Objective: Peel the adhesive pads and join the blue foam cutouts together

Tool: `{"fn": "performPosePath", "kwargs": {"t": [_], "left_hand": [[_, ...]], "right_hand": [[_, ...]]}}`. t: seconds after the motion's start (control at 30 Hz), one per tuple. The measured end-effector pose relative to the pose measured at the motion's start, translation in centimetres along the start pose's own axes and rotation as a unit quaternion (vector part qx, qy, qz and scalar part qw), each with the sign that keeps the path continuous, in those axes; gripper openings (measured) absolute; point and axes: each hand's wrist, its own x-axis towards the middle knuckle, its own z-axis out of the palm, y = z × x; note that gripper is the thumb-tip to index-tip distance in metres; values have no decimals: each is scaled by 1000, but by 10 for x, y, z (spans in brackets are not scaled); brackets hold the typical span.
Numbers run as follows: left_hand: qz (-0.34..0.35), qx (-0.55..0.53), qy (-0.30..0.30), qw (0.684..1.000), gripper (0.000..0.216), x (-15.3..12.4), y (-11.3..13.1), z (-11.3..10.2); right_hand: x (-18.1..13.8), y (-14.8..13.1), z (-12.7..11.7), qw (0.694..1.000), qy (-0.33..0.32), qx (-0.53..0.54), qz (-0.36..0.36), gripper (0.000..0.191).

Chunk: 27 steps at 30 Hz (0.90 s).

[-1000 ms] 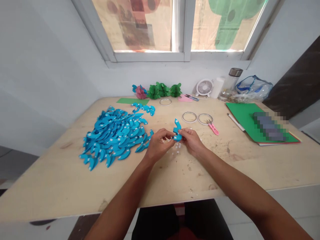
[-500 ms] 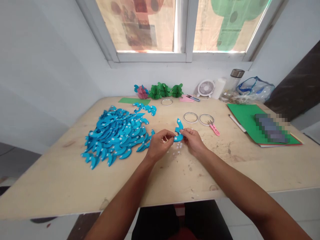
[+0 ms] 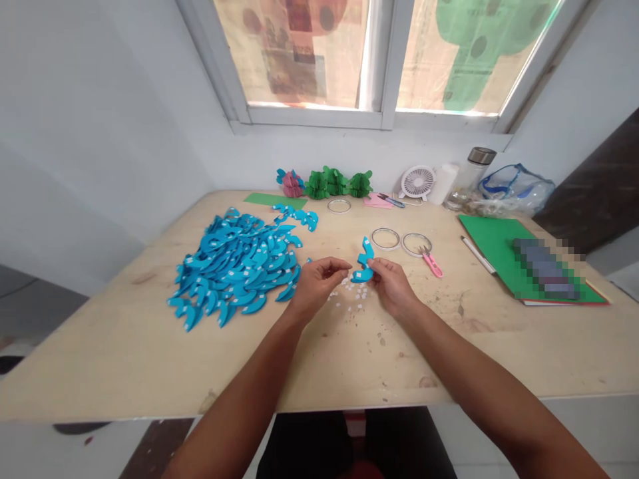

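A blue curved paper cutout [image 3: 367, 249] with small white squares on it is pinched in my right hand [image 3: 394, 283], held just above the table. My left hand [image 3: 322, 279] is closed in a pinch, its fingertips a little left of the cutout and apart from it. Whatever sits between those fingertips, if anything, is too small to make out. Below and between the hands lie several tiny white paper bits [image 3: 357, 293]. Left of my left hand is a large heap of similar blue cutouts [image 3: 239, 259], many bearing white squares.
Tape rolls [image 3: 386, 239] and pink-handled snips [image 3: 432, 261] lie beyond my right hand. A green folder [image 3: 492, 249] with a blurred object on it and a white pen [image 3: 478, 254] are to the right. Green paper ornaments [image 3: 334, 182], a small fan [image 3: 418, 181] and a bottle [image 3: 472, 176] line the wall.
My left fingertips have come off the cutout and moved slightly left. My right hand keeps hold of it. The whole view has shifted a little.
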Motion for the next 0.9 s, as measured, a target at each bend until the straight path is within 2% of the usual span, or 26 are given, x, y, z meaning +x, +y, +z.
{"fn": "performPosePath", "kwargs": {"t": [0.27,0.47,0.63,0.7,0.8,0.9], "left_hand": [[5,10,-11,1000,14,1,2,-1],[-28,-13,-56,998,15,-1,6,-1],[-33,-27,-52,998,13,1,3,-4],[-17,17,-27,999,16,3,0,-5],[23,145,17,989,25,6,-5,-6],[57,165,12,985,10,6,-6,-7]], "right_hand": [[1,-2,-1,999,-8,32,6,20],[-1,-6,1,1000,-5,10,3,21],[-3,-10,3,1000,6,-4,0,22],[-3,-11,3,1000,8,-13,-1,22],[-3,-12,4,1000,6,-10,-1,22],[-3,-13,4,1000,8,-1,0,21]]}}
